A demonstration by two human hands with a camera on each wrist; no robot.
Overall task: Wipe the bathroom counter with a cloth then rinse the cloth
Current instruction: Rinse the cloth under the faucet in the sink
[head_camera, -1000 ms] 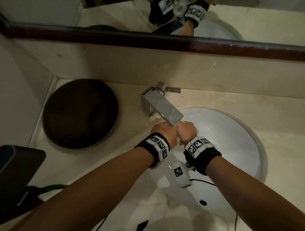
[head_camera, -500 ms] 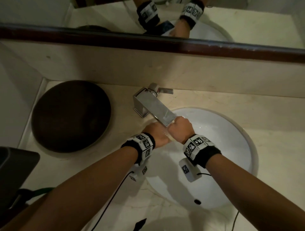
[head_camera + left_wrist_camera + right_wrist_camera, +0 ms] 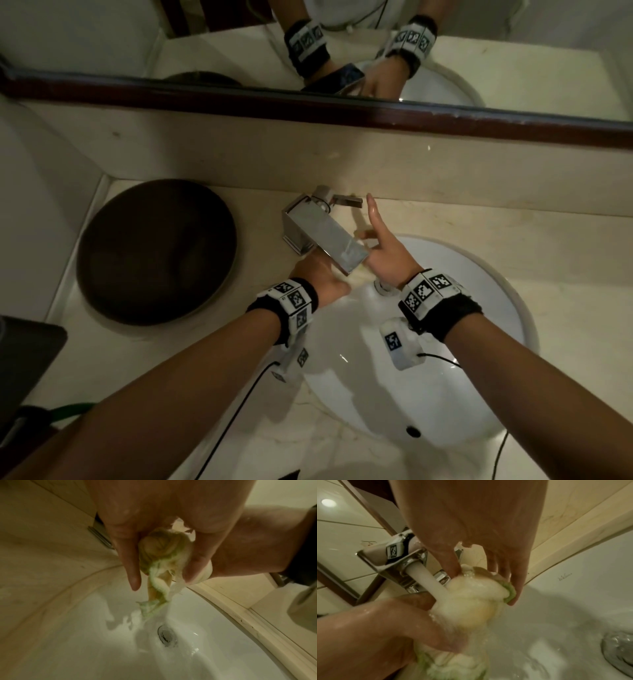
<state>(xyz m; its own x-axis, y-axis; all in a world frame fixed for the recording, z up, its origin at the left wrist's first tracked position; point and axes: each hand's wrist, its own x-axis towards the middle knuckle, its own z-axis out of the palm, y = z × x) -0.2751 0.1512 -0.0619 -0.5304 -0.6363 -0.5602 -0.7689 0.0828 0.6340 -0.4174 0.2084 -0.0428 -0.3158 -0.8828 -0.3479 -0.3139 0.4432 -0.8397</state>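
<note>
Left hand grips the cloth bunched in curled fingers and thumb, a twisted tail hanging toward the drain. Right hand holds nothing: fingers straight and spread, a couple of fingertips just touching the top of the wad in the right wrist view, index pointing toward the tap lever. Cloth sits directly under the spout, water stream hitting it and running off into the white sink. Judgement: the wipe is likely finished, with the rinse well under way. Counter cleanliness can't be confirmed in this light. Left to do, probably: shut off the tap, wring, set the cloth down. Dark round lid sits on the counter to the left, well apart from the action.
</note>
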